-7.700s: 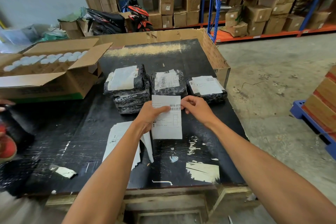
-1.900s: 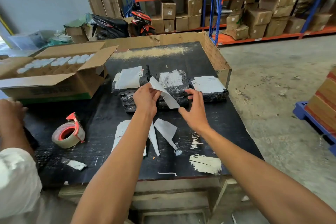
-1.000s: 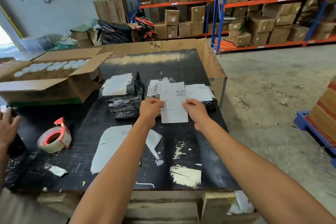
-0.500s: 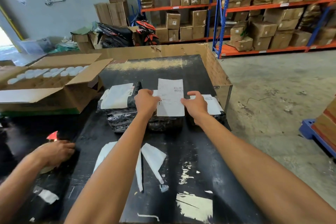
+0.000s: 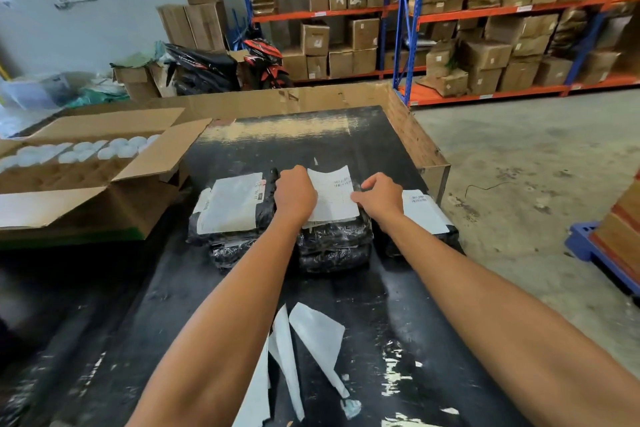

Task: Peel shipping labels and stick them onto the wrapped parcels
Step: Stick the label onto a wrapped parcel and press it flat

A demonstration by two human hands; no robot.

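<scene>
Since half a second ago, the label (image 5: 332,194) has dropped onto the middle parcel (image 5: 334,241). Both hands, left (image 5: 295,191) and right (image 5: 379,196), pinch its edges with curled fingers. Flanking parcels already labelled; smoothing remains.

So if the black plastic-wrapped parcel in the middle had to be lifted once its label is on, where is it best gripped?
Probably by its two short sides, low down, coming from above and the near edge. The middle black plastic-wrapped parcel is a squat block; its top carries the white shipping label that the left hand and right hand are on, and labelled parcels crowd both flanks, so fingers must slip into the gaps.
</scene>
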